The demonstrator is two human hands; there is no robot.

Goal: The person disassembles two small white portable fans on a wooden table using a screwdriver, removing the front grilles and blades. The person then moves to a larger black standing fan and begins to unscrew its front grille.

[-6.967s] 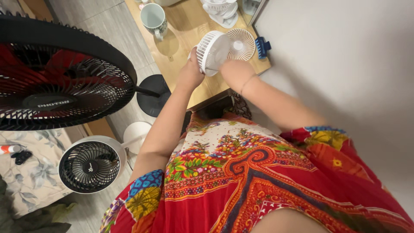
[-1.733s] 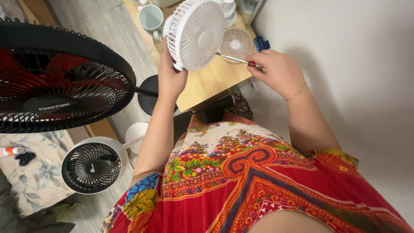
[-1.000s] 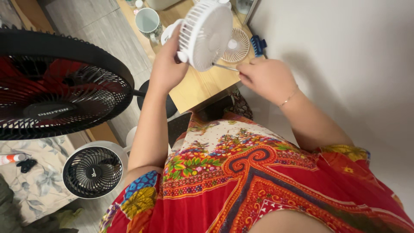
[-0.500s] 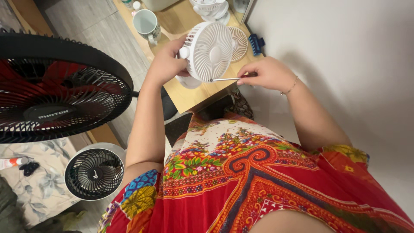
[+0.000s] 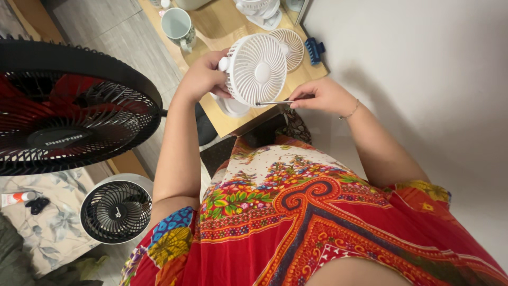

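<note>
One small round white plastic fan [image 5: 257, 69] is being gripped at its rim by the left hand [image 5: 203, 79], above the wooden surface [image 5: 241, 117]. One thin metal screwdriver [image 5: 274, 102] is being pinched in the right hand [image 5: 320, 96], its tip touching the fan's lower edge. One loose white grille [image 5: 290, 48] and one white mug [image 5: 178, 25], whose contents cannot be told, are lying on the surface. Two black-grilled fans [image 5: 69, 106] [image 5: 116, 211] are standing on the left.

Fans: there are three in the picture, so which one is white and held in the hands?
The small white fan over the wooden table, held by the left hand; the other two are black.
</note>
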